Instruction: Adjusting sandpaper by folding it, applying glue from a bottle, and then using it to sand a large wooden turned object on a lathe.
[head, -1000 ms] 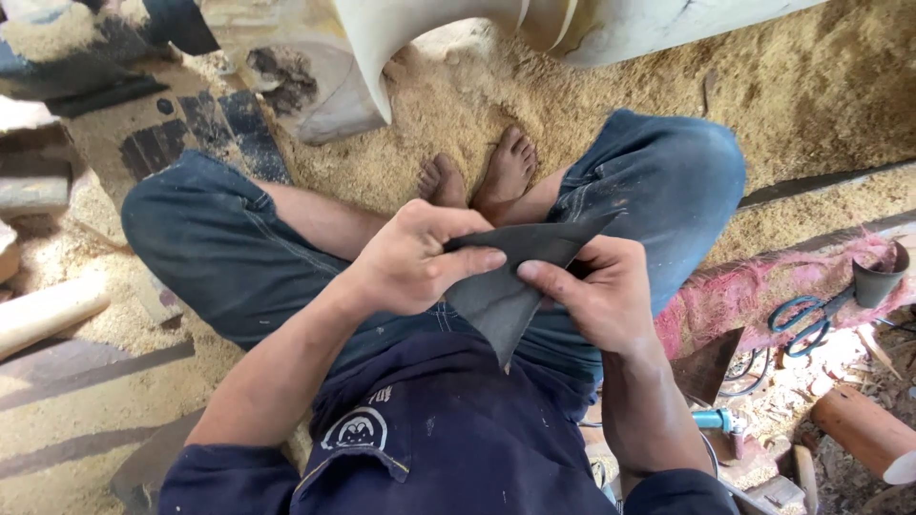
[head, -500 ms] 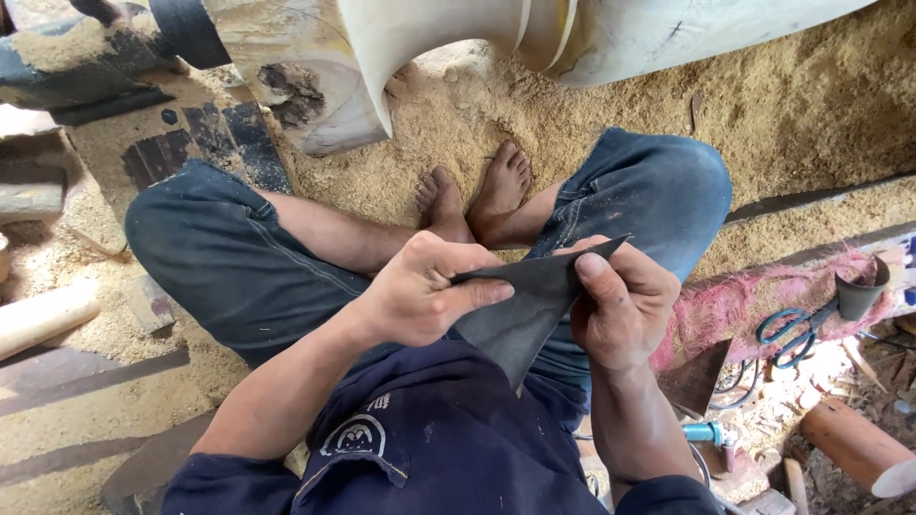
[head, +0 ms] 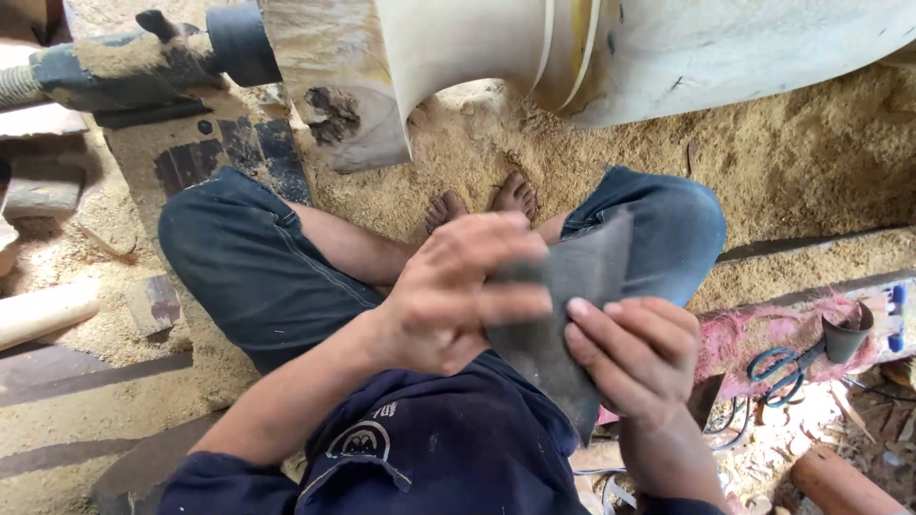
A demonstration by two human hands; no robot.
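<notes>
Sandpaper, a dark grey sheet [head: 572,315], hung between our hands above our lap, near our crossed legs. Our left hand [head: 458,291] lay over its upper edge with fingers spread flat, steadying it; our right hand [head: 634,358] pinched the lower side with curled fingers, keeping the sheet taut. Sawdust [head: 763,162] covered the ground below the pale turned wood [head: 592,48].

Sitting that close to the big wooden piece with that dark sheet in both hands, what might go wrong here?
Bare feet rest in the sawdust right under the large pale turned wooden piece; if it spins or drops, toes seem exposed. The dark grey flexible abrasive-looking sheet, gripped by the left hand and right hand, might scrape bare fingers. The blue-handled scissors lie open nearby.
</notes>
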